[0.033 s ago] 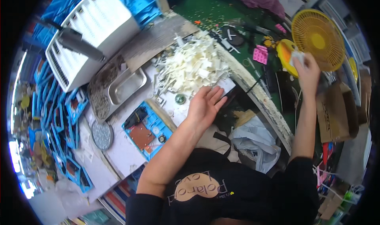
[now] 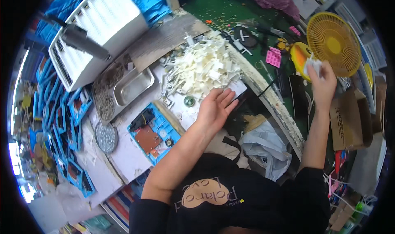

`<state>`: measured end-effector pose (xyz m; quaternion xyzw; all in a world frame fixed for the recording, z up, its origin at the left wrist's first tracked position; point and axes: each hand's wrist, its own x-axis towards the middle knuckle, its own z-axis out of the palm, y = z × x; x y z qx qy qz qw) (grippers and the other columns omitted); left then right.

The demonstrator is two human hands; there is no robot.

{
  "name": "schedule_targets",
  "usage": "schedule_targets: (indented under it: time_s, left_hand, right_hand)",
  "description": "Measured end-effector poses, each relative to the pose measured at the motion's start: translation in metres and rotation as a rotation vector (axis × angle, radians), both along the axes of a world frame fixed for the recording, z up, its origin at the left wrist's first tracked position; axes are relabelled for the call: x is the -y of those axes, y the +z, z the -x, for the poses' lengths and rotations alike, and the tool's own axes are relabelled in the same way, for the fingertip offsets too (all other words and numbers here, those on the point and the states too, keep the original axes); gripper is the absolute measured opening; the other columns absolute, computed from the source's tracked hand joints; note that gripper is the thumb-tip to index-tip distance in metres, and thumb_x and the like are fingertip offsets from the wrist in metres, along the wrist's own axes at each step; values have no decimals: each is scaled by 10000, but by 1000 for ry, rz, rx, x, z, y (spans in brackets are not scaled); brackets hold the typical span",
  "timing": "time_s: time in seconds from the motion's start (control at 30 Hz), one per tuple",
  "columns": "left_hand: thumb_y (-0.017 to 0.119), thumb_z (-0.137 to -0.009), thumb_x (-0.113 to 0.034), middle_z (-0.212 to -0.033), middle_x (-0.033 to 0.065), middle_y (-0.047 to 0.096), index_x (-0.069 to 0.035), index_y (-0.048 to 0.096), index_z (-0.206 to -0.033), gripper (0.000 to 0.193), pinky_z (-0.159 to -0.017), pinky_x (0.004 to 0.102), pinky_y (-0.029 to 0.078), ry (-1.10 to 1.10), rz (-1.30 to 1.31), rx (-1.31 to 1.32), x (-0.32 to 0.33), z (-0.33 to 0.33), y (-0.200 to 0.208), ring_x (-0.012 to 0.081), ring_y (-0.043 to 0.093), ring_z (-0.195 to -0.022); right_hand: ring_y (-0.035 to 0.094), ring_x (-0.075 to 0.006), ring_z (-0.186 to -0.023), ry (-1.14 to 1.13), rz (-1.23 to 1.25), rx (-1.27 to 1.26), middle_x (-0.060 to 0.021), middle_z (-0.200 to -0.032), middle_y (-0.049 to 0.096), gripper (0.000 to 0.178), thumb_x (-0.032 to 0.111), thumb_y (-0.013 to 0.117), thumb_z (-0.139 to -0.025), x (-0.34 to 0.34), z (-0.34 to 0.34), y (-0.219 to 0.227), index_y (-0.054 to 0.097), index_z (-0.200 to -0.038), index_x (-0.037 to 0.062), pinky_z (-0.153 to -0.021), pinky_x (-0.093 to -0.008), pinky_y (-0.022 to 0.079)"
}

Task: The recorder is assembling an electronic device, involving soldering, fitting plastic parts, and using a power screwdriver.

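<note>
- Black shirt [image 2: 259,193]: printed lettering across and around a tan patch, upside down here.
- Left hand [image 2: 214,109]: palm up, fingers loosely extended toward the upper right, beside a heap of white pieces [image 2: 205,65].
- Cardboard box [image 2: 343,125]: dark lettering up its side.
- Right hand [image 2: 324,83]: pinching a small white thing [image 2: 316,64] near the yellow fan [image 2: 334,45]; its long axis cannot be told.

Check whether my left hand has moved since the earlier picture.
No, not noticeably. Your open left hand keeps the same position relative to the pile of cream plastic pieces; only the whole view shifted slightly.
</note>
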<state>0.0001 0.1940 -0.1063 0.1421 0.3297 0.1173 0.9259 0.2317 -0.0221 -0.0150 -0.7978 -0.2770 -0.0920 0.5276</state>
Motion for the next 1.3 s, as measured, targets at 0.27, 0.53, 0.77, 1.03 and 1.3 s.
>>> schedule_targets:
  time_s: [0.27,0.53,0.77,1.03,1.3]
  left_hand:
    - [551,-989,-176,-1408,231,481,14,497,-1173,270,-1100,504,462,-10,-19,3,7,-4,11,349,503,-1328]
    - [578,-977,-154,-1364,218,507,-5,517,-1141,230,-1103,500,454,54,13,33,1,6,10,338,500,-1319]
    - [565,-981,-138,-1375,244,481,41,500,-1181,276,-1113,497,440,85,57,27,-2,14,8,361,485,-1322]
    - [592,-971,-154,-1415,241,443,81,453,-1276,411,-1107,484,439,89,52,44,1,15,9,363,470,-1336]
    - [558,-1031,-234,-1234,148,603,38,541,-1307,388,-949,398,527,-131,-65,227,0,64,33,255,601,-1175]
  right_hand:
    - [632,-195,-659,253,123,146,-112,-729,623,200,159,755,-808,-143,52,-49,605,-845,31,-639,-318,485]
    - [661,-341,-713,439,191,174,-131,-768,664,219,223,756,-791,-238,60,-49,620,-847,60,-654,-417,501]
    - [645,-297,-927,622,375,576,-75,-968,696,292,296,779,-798,-266,73,-60,672,-929,58,-800,-406,514]
    - [631,-239,-929,563,52,302,-94,-920,676,267,241,781,-850,-234,78,-32,692,-960,15,-801,-354,500]
    - [553,-207,-1183,795,-142,-407,-116,-1235,612,283,184,685,-940,-135,141,-44,690,-1150,-6,-1015,-329,421]
